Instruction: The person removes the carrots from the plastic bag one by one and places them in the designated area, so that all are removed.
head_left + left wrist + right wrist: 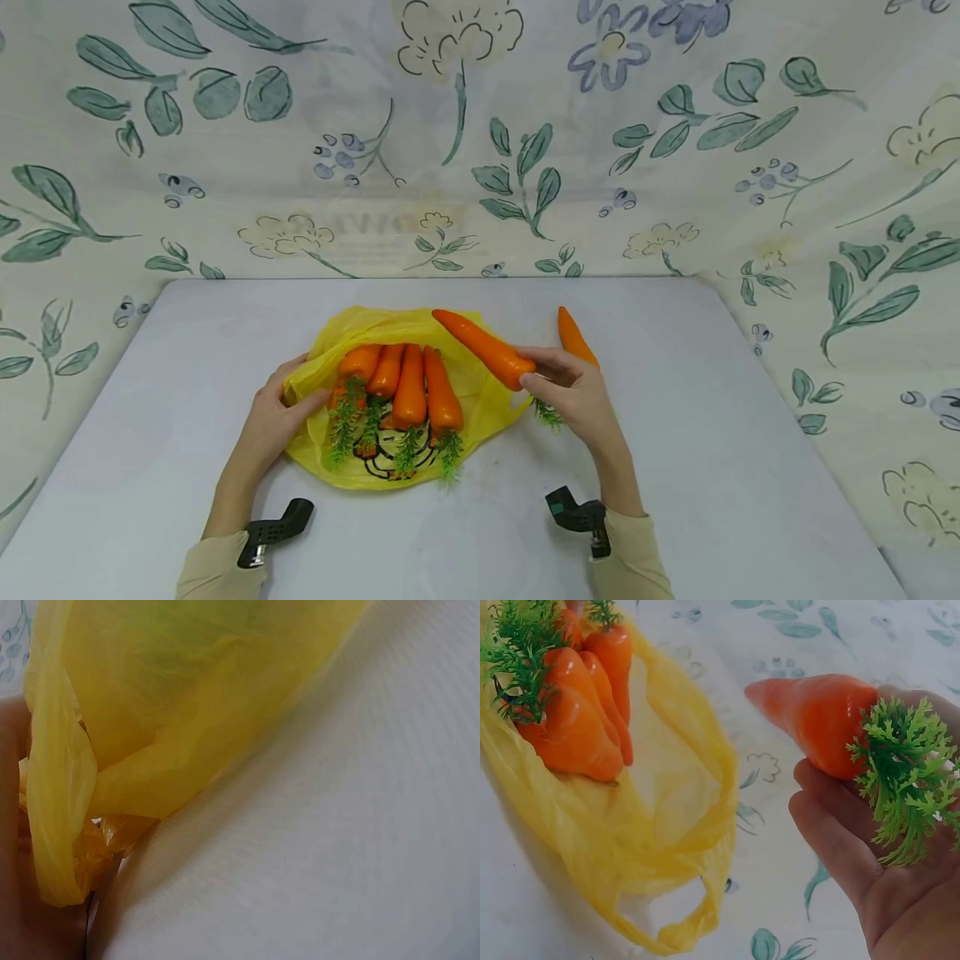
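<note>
A yellow plastic bag (pixel 480 421) lies on the table with its mouth open, several orange toy carrots (pixel 410 387) with green leafy tops inside it. My left hand (pixel 272 417) grips the bag's left edge, thumb on the inner side; in the left wrist view the yellow film (pixel 202 697) hides most of that hand. Above the bag's right side, my right hand (pixel 577 404) holds one carrot (pixel 480 343) by its thick end, tip pointing up and left. Its green top (pixel 904 772) hangs over the palm in the right wrist view.
Behind my right hand another carrot (pixel 574 336) lies on the white table (pixel 712 467), partly hidden. A floral cloth (pixel 480 242) rises at the table's back and sides. Black wrist mounts (pixel 279 523) sit at both cuffs.
</note>
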Demonstrator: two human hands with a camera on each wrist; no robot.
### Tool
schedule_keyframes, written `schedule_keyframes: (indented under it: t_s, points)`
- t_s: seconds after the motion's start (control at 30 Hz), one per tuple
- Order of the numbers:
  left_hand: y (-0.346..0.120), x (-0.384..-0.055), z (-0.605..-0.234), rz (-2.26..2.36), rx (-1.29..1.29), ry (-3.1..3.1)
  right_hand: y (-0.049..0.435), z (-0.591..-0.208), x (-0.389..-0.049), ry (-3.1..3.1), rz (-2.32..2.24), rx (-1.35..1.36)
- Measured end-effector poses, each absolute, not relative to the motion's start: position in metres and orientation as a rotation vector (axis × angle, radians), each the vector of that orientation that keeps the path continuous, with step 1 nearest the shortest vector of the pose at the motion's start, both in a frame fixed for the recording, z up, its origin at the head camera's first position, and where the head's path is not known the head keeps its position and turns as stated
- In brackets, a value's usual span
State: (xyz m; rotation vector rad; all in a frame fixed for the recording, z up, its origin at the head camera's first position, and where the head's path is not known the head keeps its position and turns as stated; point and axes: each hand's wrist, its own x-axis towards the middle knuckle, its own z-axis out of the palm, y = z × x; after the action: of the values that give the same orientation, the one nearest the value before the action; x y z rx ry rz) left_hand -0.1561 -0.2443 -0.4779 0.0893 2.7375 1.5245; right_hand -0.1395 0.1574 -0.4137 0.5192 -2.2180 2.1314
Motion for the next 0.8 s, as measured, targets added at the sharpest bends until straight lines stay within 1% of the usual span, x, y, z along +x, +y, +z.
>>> schedule_keyframes:
  t_s: [0.33,0.8]
  points:
    - [-0.243,-0.157,-0.478,1.52,0.093,2.735,0.173,-0.413,-0.139,-2.181,2.04,0.415]
    - [-0.244,-0.156,-0.478,1.516,0.079,2.738,0.207,-0.418,-0.141,-2.162,1.93,0.108]
